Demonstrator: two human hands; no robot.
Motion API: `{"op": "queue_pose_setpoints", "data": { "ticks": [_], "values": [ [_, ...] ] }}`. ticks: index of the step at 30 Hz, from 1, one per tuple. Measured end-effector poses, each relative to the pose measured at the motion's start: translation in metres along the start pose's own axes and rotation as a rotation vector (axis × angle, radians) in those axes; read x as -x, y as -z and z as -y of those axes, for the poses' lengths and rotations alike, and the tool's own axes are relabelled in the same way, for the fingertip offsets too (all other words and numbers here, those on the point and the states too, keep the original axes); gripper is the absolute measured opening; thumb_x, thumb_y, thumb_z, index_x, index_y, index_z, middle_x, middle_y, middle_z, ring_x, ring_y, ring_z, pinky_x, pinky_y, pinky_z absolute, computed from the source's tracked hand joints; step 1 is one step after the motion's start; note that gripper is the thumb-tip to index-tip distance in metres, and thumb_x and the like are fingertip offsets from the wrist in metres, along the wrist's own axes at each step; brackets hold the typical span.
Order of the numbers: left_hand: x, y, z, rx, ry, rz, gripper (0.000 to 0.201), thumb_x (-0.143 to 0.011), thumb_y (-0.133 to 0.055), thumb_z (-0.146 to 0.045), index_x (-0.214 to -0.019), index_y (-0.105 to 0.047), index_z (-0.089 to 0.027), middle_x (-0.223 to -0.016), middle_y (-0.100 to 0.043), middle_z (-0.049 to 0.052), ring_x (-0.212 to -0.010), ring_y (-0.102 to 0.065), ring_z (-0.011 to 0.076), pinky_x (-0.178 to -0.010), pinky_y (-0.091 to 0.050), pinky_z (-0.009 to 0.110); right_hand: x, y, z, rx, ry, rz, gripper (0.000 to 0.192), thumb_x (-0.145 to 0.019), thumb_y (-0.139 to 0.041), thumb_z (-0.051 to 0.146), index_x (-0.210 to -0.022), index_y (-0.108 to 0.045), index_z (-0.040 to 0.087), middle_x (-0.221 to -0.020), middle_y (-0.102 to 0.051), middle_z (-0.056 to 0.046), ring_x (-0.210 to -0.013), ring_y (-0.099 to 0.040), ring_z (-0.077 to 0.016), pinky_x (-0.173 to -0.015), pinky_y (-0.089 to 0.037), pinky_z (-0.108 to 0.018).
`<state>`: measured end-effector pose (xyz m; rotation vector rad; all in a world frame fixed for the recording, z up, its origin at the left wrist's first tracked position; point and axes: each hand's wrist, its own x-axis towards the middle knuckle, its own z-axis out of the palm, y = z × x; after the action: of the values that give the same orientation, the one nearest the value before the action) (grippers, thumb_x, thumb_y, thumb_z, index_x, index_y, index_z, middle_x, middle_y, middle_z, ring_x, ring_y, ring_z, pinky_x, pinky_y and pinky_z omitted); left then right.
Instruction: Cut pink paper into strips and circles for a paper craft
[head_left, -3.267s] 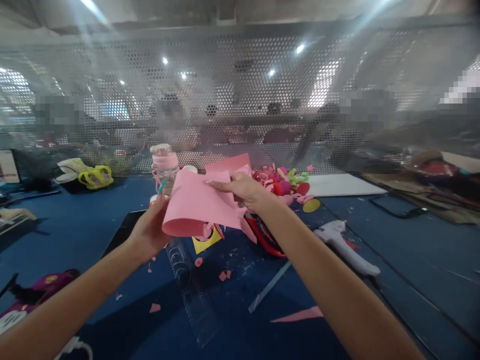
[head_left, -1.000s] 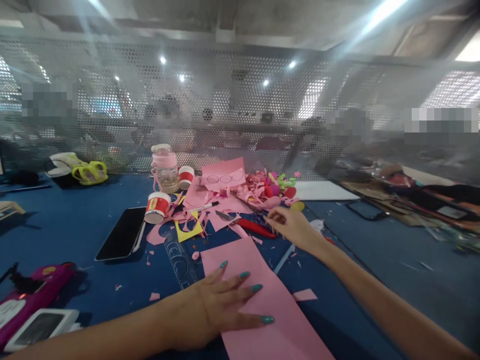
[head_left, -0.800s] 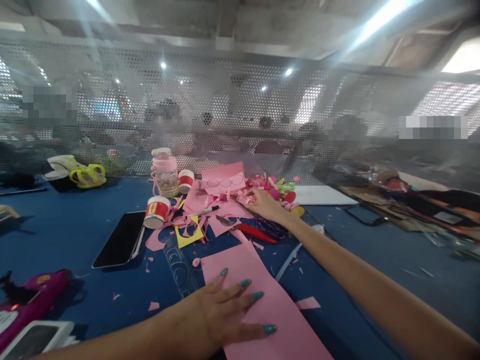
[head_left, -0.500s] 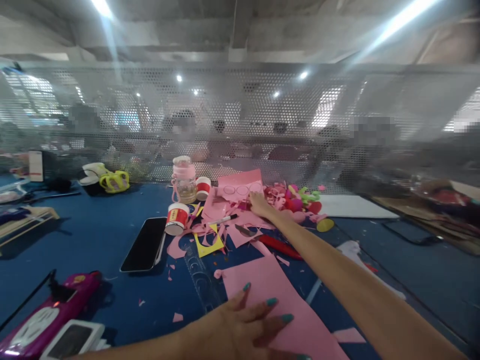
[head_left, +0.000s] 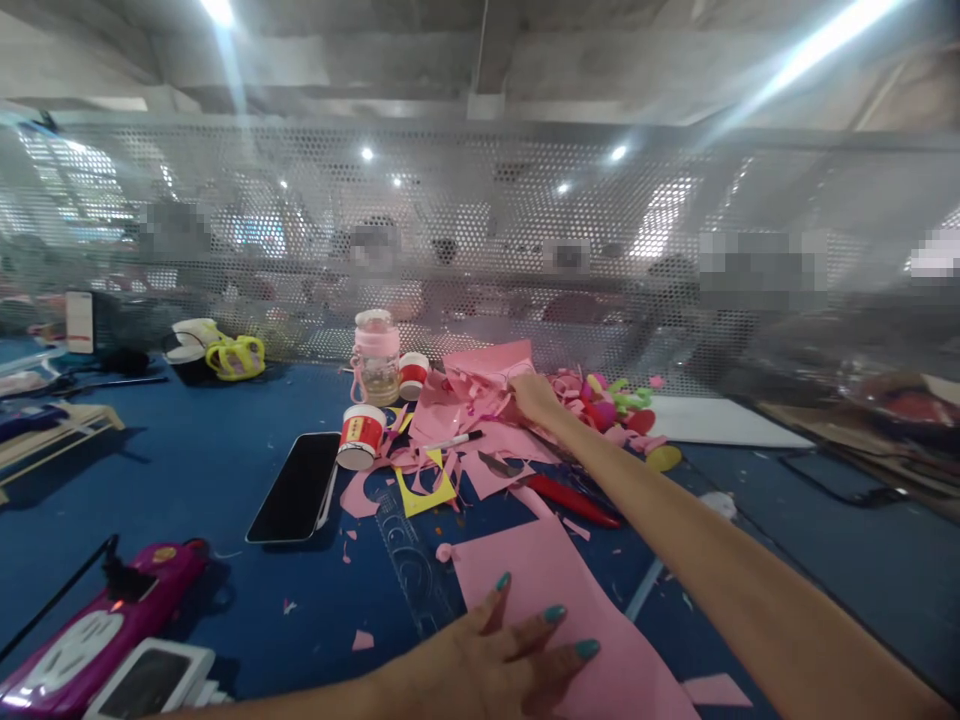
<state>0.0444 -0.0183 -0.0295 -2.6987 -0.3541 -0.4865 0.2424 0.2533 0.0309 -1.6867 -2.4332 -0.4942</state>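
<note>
- Left hand: flat, fingers spread, pressing the near edge of a long pink foam sheet at 6 o'clock.
- Right hand: at 12 o'clock, closed on a pink paper piece in the scrap heap.
- Blue tabletop: open room at 9 o'clock, beyond the black phone.

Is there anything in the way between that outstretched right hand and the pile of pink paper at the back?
Nothing visible. The right hand already rests on the pink paper scraps at the far side of the table, with no gap left. The left hand lies flat on the pink sheet nearer the camera, with nothing between them either.
</note>
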Motion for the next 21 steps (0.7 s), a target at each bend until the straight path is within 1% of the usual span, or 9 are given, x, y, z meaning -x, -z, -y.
{"op": "queue_pose_setpoints", "data": {
  "ticks": [3, 5, 8, 11, 14, 16, 19, 21],
  "values": [
    [0.000, 0.002, 0.000, 0.017, 0.023, 0.029, 0.045, -0.094, -0.027, -0.034, -0.139, -0.023, -0.036, -0.148, -0.024, 0.000, -0.136, -0.018, 0.0223, -0.105, -0.031, 0.043, -0.003, 0.004, -0.003, -0.031, 0.005, -0.026, 0.022, -0.085, -0.049, 0.019, -0.091, -0.068, 0.010, -0.096, -0.067, -0.014, -0.098, -0.056, -0.0212, -0.081, -0.038, -0.027],
    [-0.001, 0.004, 0.001, 0.042, 0.013, 0.040, 0.046, -0.094, -0.026, -0.034, -0.139, -0.022, -0.036, -0.148, -0.025, 0.001, -0.135, -0.020, 0.0224, -0.104, -0.032, 0.043, -0.004, 0.006, -0.004, -0.045, 0.005, -0.035, 0.023, -0.085, -0.048, 0.021, -0.090, -0.069, 0.012, -0.094, -0.068, -0.013, -0.093, -0.058, -0.0197, -0.078, -0.037, -0.025],
    [-0.002, 0.006, 0.002, 0.084, -0.010, 0.040, 0.046, -0.094, -0.025, -0.034, -0.140, -0.020, -0.034, -0.147, -0.027, 0.002, -0.134, -0.022, 0.0230, -0.103, -0.032, 0.043, -0.005, 0.009, -0.006, -0.051, 0.000, -0.041, 0.025, -0.086, -0.047, 0.023, -0.090, -0.068, 0.012, -0.091, -0.070, -0.013, -0.088, -0.060, -0.0196, -0.074, -0.037, -0.025],
    [-0.002, 0.005, 0.000, 0.104, 0.012, 0.036, 0.047, -0.094, -0.026, -0.037, -0.140, -0.021, -0.033, -0.145, -0.030, 0.002, -0.134, -0.023, 0.0231, -0.104, -0.031, 0.044, -0.006, 0.011, -0.004, -0.048, 0.013, -0.042, 0.025, -0.087, -0.045, 0.024, -0.087, -0.067, 0.011, -0.090, -0.069, -0.014, -0.087, -0.060, -0.0212, -0.075, -0.037, -0.026],
    [-0.003, 0.003, -0.002, 0.100, 0.040, 0.025, 0.046, -0.093, -0.027, -0.039, -0.139, -0.023, -0.034, -0.144, -0.033, 0.001, -0.135, -0.020, 0.0230, -0.104, -0.031, 0.045, -0.005, 0.009, 0.003, -0.043, 0.027, -0.058, 0.025, -0.088, -0.040, 0.018, -0.097, -0.062, 0.009, -0.100, -0.066, -0.017, -0.095, -0.057, -0.0231, -0.079, -0.036, -0.028],
    [-0.003, 0.002, -0.002, 0.111, 0.025, 0.013, 0.046, -0.093, -0.026, -0.040, -0.139, -0.024, -0.034, -0.144, -0.034, 0.002, -0.135, -0.021, 0.0237, -0.103, -0.031, 0.045, -0.005, 0.008, 0.009, -0.043, 0.018, -0.064, 0.026, -0.088, -0.040, 0.016, -0.106, -0.057, 0.007, -0.103, -0.064, -0.020, -0.096, -0.057, -0.0243, -0.079, -0.036, -0.029],
    [-0.003, 0.004, 0.000, 0.130, 0.004, 0.025, 0.046, -0.094, -0.024, -0.037, -0.140, -0.021, -0.033, -0.144, -0.034, 0.003, -0.134, -0.025, 0.0234, -0.103, -0.031, 0.044, -0.006, 0.006, 0.016, -0.056, -0.012, -0.063, 0.029, -0.087, -0.044, 0.020, -0.111, -0.052, 0.006, -0.097, -0.066, -0.019, -0.087, -0.060, -0.0244, -0.071, -0.038, -0.028],
    [-0.003, 0.006, 0.001, 0.124, 0.009, 0.023, 0.046, -0.094, -0.023, -0.035, -0.140, -0.022, -0.033, -0.143, -0.034, 0.003, -0.133, -0.025, 0.0232, -0.103, -0.032, 0.044, -0.007, 0.006, 0.018, -0.068, -0.020, -0.069, 0.029, -0.087, -0.046, 0.026, -0.109, -0.054, 0.009, -0.094, -0.068, -0.017, -0.084, -0.061, -0.0230, -0.068, -0.038, -0.027]
  ]
}}
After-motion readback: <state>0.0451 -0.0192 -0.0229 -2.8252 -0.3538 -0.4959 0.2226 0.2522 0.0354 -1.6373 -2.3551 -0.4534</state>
